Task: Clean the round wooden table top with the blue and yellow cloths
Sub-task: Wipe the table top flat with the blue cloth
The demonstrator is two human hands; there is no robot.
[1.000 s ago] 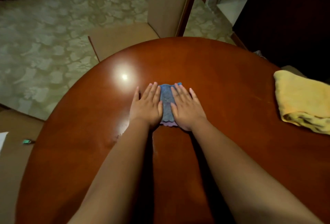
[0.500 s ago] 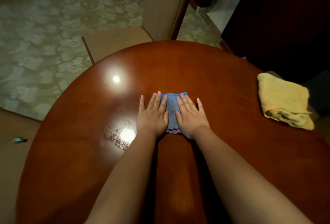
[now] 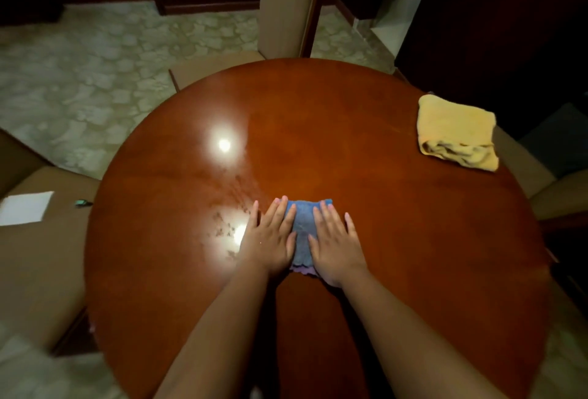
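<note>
Both hands, left hand [image 3: 270,242] and right hand [image 3: 335,244], pressed flat with straight fingers on the blue cloth [image 3: 304,233]; the yellow cloth [image 3: 458,131] lay well apart on the surface [image 3: 318,118].

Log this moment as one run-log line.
left hand: flat on blue cloth | right hand: flat on it | yellow cloth: idle, table right edge

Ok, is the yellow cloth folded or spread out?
Folded. The yellow cloth lies as a compact square near the table's right edge, layered edges showing along its near side.
</note>
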